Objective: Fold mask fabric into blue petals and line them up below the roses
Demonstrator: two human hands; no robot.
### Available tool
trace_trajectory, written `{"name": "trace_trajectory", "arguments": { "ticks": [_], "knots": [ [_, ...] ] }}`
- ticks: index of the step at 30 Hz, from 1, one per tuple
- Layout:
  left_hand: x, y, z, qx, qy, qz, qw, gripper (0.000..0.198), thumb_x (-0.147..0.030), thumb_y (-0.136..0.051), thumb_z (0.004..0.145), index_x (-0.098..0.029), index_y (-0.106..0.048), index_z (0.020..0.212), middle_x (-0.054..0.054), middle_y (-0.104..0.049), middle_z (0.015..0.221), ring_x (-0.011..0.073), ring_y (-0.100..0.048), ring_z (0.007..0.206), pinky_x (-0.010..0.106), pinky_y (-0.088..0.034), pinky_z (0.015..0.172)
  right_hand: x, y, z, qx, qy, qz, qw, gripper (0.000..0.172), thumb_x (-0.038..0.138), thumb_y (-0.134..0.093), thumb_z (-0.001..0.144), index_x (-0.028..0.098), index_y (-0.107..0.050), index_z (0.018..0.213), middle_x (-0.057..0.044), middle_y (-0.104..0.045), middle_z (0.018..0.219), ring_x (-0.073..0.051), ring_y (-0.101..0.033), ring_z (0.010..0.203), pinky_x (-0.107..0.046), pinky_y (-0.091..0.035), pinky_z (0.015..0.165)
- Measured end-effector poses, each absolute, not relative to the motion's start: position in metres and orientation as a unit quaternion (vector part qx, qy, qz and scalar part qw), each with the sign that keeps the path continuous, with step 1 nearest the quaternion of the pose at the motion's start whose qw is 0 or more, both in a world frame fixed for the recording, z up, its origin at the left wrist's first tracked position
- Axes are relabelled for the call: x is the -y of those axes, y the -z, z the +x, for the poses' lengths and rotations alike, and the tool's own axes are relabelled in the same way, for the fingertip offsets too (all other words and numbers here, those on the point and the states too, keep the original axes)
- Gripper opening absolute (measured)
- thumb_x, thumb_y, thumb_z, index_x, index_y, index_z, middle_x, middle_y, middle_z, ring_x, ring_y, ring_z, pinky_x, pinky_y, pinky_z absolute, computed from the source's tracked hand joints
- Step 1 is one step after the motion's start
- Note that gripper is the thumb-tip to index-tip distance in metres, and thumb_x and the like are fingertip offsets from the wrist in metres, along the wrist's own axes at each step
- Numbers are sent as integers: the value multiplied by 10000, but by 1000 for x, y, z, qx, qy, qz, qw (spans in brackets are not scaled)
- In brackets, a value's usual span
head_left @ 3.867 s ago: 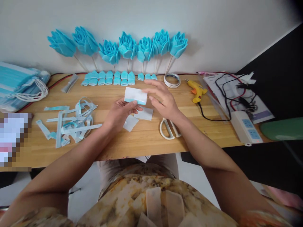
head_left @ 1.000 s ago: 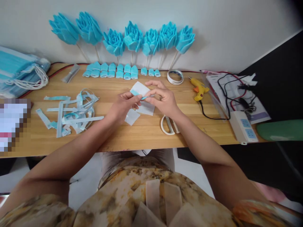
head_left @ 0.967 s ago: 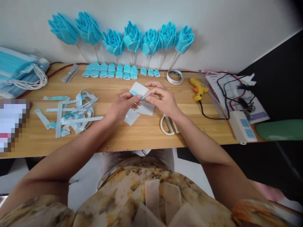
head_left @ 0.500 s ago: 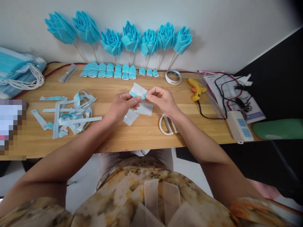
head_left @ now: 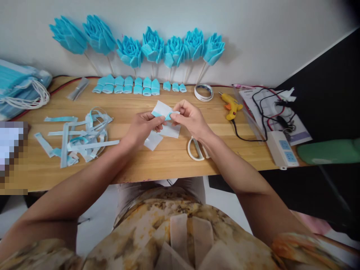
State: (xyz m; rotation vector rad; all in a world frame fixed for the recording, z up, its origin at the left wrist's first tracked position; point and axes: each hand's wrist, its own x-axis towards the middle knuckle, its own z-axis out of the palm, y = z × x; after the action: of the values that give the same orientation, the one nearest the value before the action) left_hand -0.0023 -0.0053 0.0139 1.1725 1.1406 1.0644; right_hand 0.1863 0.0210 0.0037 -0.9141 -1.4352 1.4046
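Observation:
Between my two hands is a piece of face-mask fabric (head_left: 161, 107), white on one face and light blue where it is folded over. My left hand (head_left: 143, 126) pinches its lower left part, thumb on top. The fingertips of my right hand (head_left: 189, 115) grip its right side at the fold. Just below lie white fabric pieces, one (head_left: 172, 130) under the hands and another (head_left: 153, 140) nearer me. White-handled scissors (head_left: 195, 150) rest by my right wrist, partly hidden under the forearm.
Blue fabric flowers (head_left: 152, 44) on sticks lean along the wall, above rows of folded blue petals (head_left: 128, 84). Mask scraps (head_left: 81, 138) lie left. A tape roll (head_left: 204, 92), yellow glue gun (head_left: 231, 105), power strip (head_left: 282, 150) and green bottle (head_left: 327, 151) stand right.
The fabric's right side has opened out a little, with a white edge now showing by my right fingertips. Both hands stay on it. The view has shifted slightly.

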Motion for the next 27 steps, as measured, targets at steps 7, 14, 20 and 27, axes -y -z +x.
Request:
{"name": "trace_trajectory", "arguments": {
  "ticks": [7, 14, 20, 27],
  "knots": [
    [10, -17, -6, -486, -449, 536, 525, 265, -365, -802, 762, -173, -684, 622, -3, -648, 602, 104, -503, 507, 250, -380, 506, -22, -7, 192, 612, -628, -310, 366, 567, 322, -778, 780, 202, -632, 1315, 15, -688, 872, -139, -625, 801, -240, -542, 649],
    [7, -7, -3, -390, -493, 532, 568, 430, -605, -768, 818, -179, -738, 770, 45, -706, 746, 144, -623, 678, 270, -519, 671, -19, -6, 188, 628, -559, -319, 438, 497, 324, -742, 827, 212, -650, 1303, 9, -696, 899, -136, -605, 811, -249, -514, 689],
    [10, -15, -1, -454, -484, 524, 534, 368, -503, -820, 751, -185, -671, 638, 7, -652, 644, 119, -559, 609, 261, -480, 644, -17, -8, 186, 636, -538, -337, 439, 502, 367, -775, 809, 218, -663, 1275, 41, -635, 781, -125, -585, 716, -263, -514, 675],
    [9, -19, -6, -480, -426, 573, 510, 280, -391, -785, 764, -194, -646, 623, -10, -626, 606, 107, -515, 555, 243, -394, 547, -17, -11, 188, 633, -575, -316, 411, 459, 363, -809, 767, 215, -693, 1186, 17, -707, 860, -140, -637, 787, -272, -526, 728]
  ]
}}
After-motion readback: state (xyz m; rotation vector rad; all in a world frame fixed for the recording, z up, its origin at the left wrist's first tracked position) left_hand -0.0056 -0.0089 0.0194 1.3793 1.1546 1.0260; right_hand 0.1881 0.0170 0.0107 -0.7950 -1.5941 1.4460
